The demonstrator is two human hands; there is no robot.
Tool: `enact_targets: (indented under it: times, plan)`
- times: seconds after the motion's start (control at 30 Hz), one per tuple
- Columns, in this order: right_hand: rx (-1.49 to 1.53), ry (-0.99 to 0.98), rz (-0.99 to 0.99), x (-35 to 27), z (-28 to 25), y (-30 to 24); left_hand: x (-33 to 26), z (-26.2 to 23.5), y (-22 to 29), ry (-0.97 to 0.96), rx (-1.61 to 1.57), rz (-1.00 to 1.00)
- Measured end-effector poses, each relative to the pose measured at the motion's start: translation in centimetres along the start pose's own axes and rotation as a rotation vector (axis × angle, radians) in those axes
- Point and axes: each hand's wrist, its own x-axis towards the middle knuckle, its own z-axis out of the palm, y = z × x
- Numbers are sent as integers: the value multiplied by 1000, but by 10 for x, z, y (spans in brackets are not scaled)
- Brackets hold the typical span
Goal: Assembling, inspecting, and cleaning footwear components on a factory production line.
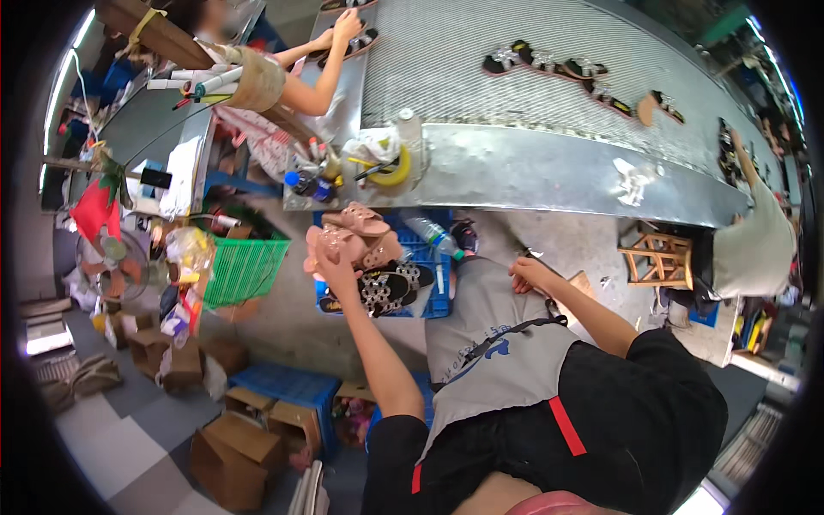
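Note:
My left hand (pixel 337 264) reaches down and grips a pink sandal (pixel 324 243), one of several stacked on the blue plastic crate (pixel 441 303). Just below that stack lie black sandals (pixel 386 292) with a pale, shiny pattern on their straps. My right hand (pixel 534 273) is closed near my grey apron (pixel 506 318). A thin dark pointed piece (pixel 534 252) shows beside its fingers; whether the hand holds it is unclear. A clear plastic bottle (pixel 436 234) with a green cap lies across the crate's far side.
Ahead runs a metal-edged conveyor (pixel 532 163) carrying several black sandals (pixel 549 60). Yellow tape (pixel 395 170) and bottles (pixel 318 184) stand at its near left corner. A green basket (pixel 245 270) and fan (pixel 116 266) stand left. Co-workers sit far left and right, by a wooden stool (pixel 659 260).

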Motion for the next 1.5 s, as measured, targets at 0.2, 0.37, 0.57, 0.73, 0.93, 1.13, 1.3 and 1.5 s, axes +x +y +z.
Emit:
enact_targets:
  times: [0.2, 0.37, 0.57, 0.73, 0.93, 1.13, 1.3, 1.5]
  plan:
    - [375, 162, -111, -37, -1, 77, 52, 4, -70, 48, -466, 130]
    - [519, 332, -91, -52, -1, 137, -2, 29, 1, 16, -419, 208]
    - [509, 304, -135, -53, 22, 153, -10, 49, -45, -15, -530, 284]
    - [536, 322, -116, -63, 28, 169, -17, 49, -55, 119, -142, 397]
    - [571, 333, -210, -54, 17, 188, -21, 47, -56, 88, -412, 187]
    - [671, 346, -267, -73, -6, 171, -57, 36, -38, -41, -688, -92]
    - [618, 346, -233, -62, -67, 124, -116, 48, -42, 122, -558, -26]
    - [444, 442, -354, 28, -224, -7, -203, 77, -28, -206, -449, -212]
